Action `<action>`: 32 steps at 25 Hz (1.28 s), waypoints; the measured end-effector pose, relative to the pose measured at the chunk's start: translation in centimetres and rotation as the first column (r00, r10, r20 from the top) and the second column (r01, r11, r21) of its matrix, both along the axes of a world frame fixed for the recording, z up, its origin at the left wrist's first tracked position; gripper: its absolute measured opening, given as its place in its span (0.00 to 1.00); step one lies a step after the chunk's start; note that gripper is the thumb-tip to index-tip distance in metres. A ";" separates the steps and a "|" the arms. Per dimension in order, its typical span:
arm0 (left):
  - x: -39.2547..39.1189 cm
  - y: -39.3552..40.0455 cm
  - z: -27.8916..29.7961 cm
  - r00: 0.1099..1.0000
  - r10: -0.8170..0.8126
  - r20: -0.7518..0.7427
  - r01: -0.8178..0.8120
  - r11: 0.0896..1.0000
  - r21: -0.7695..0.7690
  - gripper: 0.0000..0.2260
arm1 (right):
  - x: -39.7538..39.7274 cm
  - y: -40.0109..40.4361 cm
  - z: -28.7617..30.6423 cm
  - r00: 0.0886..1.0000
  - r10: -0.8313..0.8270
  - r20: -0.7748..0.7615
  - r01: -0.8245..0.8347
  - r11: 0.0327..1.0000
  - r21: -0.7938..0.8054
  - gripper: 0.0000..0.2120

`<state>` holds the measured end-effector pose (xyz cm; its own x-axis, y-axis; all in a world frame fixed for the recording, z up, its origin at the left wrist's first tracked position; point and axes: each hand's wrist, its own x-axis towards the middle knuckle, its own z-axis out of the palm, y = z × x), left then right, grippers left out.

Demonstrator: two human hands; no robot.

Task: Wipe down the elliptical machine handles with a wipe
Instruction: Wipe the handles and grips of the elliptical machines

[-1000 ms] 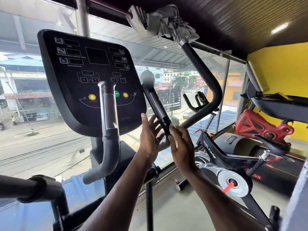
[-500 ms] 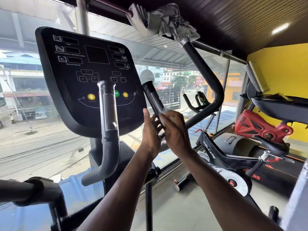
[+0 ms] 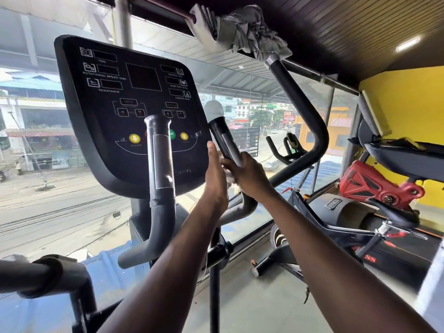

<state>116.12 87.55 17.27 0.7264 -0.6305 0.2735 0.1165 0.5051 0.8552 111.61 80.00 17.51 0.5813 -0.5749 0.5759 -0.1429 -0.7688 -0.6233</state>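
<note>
Console panel fills upper left of frame. Left fixed handle stands upright at centre. Right fixed handle tilts just right of it. Right hand curled round its lower part. Left hand flat against it, fingers straight. Wipe barely visible between the hands.

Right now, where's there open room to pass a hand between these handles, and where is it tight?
Free: the gap between the left inner handle and the left hand, in front of the console. Also free: right of the right inner handle, before the long curved handle. Crowded: on the right inner handle, where the left hand and right hand meet.
</note>
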 end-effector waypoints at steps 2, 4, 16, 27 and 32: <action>0.2 -0.1 -0.1 1.000 -0.011 0.005 0.011 1.000 0.012 0.30 | -0.8 -0.9 0.1 0.967 0.246 0.062 -0.253 0.920 0.300 0.16; 0.2 -0.3 -0.3 1.000 -0.017 0.000 0.017 1.000 0.003 0.29 | -0.2 -0.6 1.5 0.961 0.264 0.081 -0.275 0.905 0.324 0.13; -0.7 -1.5 -1.4 0.998 -0.008 0.055 0.007 1.000 0.028 0.26 | -0.7 -0.8 -3.0 0.988 -0.033 0.151 0.013 0.991 0.133 0.23; -0.4 -2.3 -6.4 0.991 0.012 0.136 -0.041 0.976 0.212 0.21 | -0.2 2.1 -10.9 0.846 -0.120 0.519 0.175 0.983 -0.058 0.25; 0.0 -2.5 -8.0 0.986 -0.089 0.142 0.045 0.957 0.287 0.16 | -1.8 0.5 -11.9 0.862 0.000 0.506 -0.087 0.985 0.147 0.25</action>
